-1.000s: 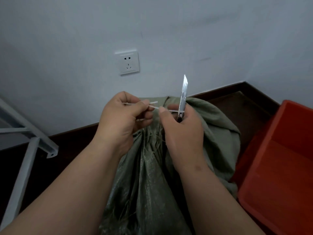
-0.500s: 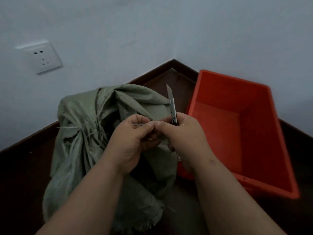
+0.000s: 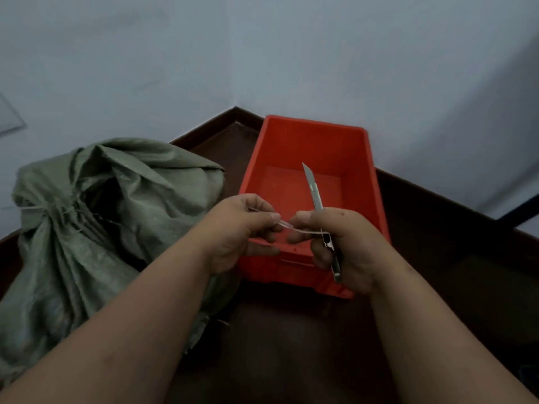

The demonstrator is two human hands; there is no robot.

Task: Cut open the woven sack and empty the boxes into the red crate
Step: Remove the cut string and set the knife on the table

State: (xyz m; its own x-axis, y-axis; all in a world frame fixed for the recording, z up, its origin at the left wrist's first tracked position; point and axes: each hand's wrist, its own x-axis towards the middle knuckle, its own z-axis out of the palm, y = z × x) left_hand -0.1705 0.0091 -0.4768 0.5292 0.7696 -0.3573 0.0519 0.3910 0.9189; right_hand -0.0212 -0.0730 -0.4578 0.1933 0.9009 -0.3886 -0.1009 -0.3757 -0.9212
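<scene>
The green woven sack point(image 3: 96, 217) stands on the dark floor at the left, its neck bunched with loose strands around it. The red crate point(image 3: 315, 141) sits to its right in the corner, with nothing inside it. My left hand point(image 3: 242, 231) pinches one end of a thin white tie strip point(image 3: 287, 226) over the crate's near rim. My right hand point(image 3: 347, 246) pinches the other end and also grips a utility knife point(image 3: 316, 196), blade extended and pointing up over the crate. No boxes are visible.
Pale walls meet in a corner behind the crate, edged by a dark skirting board point(image 3: 210, 126). Part of a wall socket point(image 3: 10, 118) shows at the far left edge. Dark floor point(image 3: 291, 345) lies between my forearms.
My view has swung right from the sack toward the crate. Both hands carried the white strip and knife away from the sack's neck and now hold them over the crate's near rim.
</scene>
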